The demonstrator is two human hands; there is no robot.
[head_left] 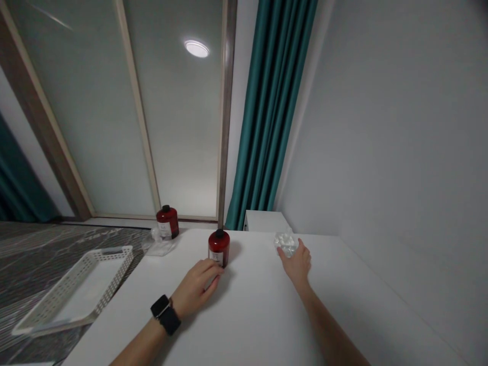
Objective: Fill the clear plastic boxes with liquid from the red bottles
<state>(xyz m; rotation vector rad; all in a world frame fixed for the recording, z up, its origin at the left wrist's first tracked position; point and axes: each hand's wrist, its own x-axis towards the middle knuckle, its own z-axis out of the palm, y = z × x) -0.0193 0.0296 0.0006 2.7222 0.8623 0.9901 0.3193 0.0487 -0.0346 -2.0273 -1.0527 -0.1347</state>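
A dark red bottle [219, 247] with a black cap and white label stands upright on the white table [251, 315]. My left hand [196, 285], with a black watch on its wrist, is just in front of its base. The fingers are slightly bent, the thumb is apart, and nothing is held; whether the fingertips touch the bottle I cannot tell. Farther right, my right hand [297, 262] grips a crumpled clear plastic bag [285, 243] between thumb and fingers. A second red bottle [168, 222] stands at the table's far left, with another clear plastic bag [159, 245] crumpled against it.
A white perforated basket [109, 290] lies left of the table, above a grey striped carpet [23, 269]. Behind the table are a low white cabinet [267, 221], a teal curtain [274, 101] and frosted sliding doors [183, 127]. A grey wall [400, 152] borders the right side.
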